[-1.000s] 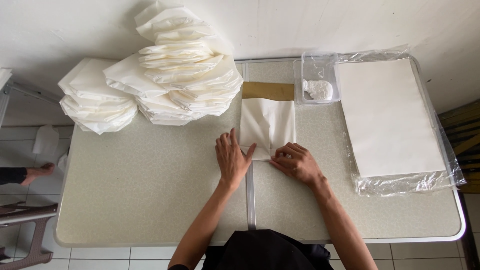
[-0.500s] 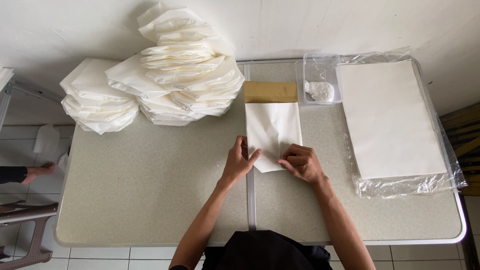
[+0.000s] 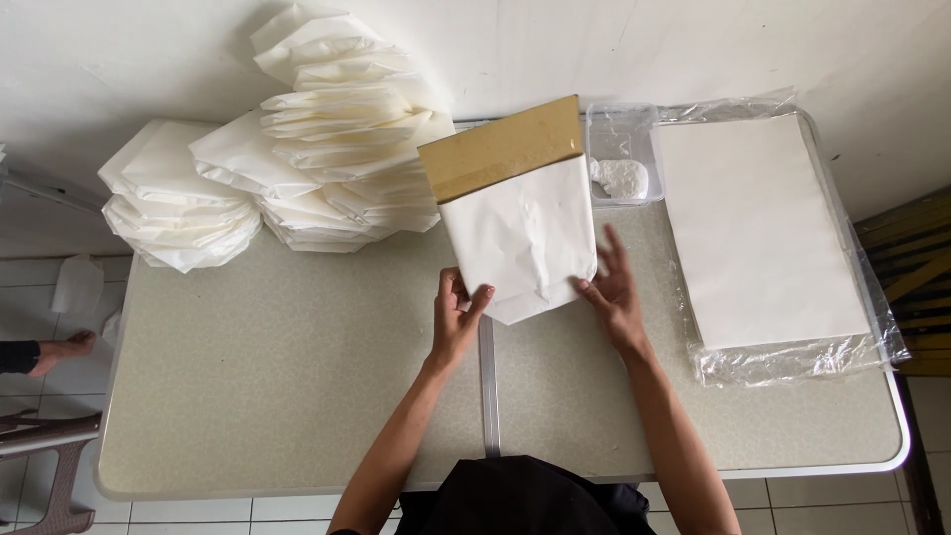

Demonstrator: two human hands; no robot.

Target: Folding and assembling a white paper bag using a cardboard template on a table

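Observation:
A white folded paper bag (image 3: 520, 243) wrapped around a brown cardboard form (image 3: 500, 147) is lifted off the table and tilted up toward me. My left hand (image 3: 458, 319) grips its lower left corner with thumb and fingers. My right hand (image 3: 611, 288) rests with spread fingers against the lower right edge of the bag. The bag's pointed bottom fold sits between my two hands.
Piles of finished white paper bags (image 3: 337, 139) and a smaller pile (image 3: 173, 208) lie at the table's back left. A stack of white sheets in clear plastic (image 3: 758, 228) lies on the right. A clear tray with white paste (image 3: 619, 159) stands behind. A grey folding table (image 3: 277, 396) bears everything. A person's foot (image 3: 59, 349) shows at far left.
The paper with the cardboard inside lay flat on the table under both hands; now it is raised and tilted up, my left hand gripping its corner, my right hand opened along its edge.

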